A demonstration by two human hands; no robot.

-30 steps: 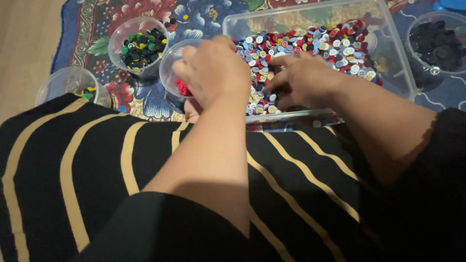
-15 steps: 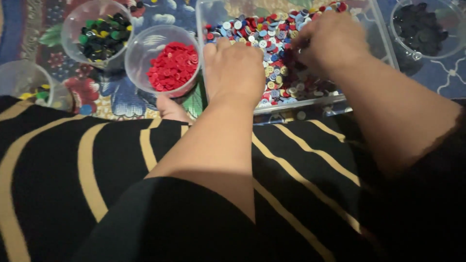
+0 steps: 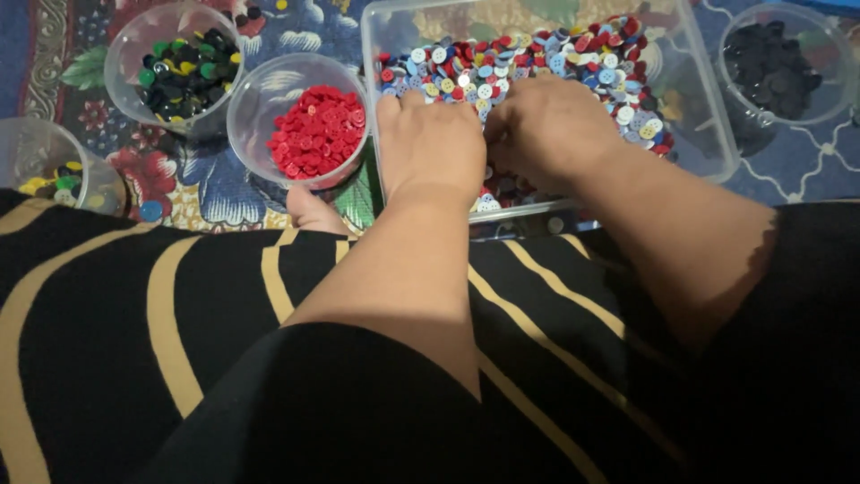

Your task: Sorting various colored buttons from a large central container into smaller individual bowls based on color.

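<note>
Buttons (image 3: 528, 63), small, light, hard and judged slippery, are heaped in the clear tub (image 3: 708, 134). Both the left hand (image 3: 434, 148) and right hand (image 3: 546, 130) are pressed knuckles-up into them; fingertip grips cannot be told. Single buttons are best pinched by the rim.

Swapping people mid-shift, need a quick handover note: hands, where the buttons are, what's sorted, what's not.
Left hand: palm down in the clear rectangular tub, fingers on the mixed buttons; grip hidden.
Right hand: beside it in the same tub, fingers curled into the buttons; whether it holds one cannot be told.
Sorted so far: round cup of red buttons just left of the tub; cup of green, yellow and dark buttons further left; cup of dark buttons at right; a nearly empty cup at far left.
Left: the tub holds many red, white and blue buttons unsorted.
</note>
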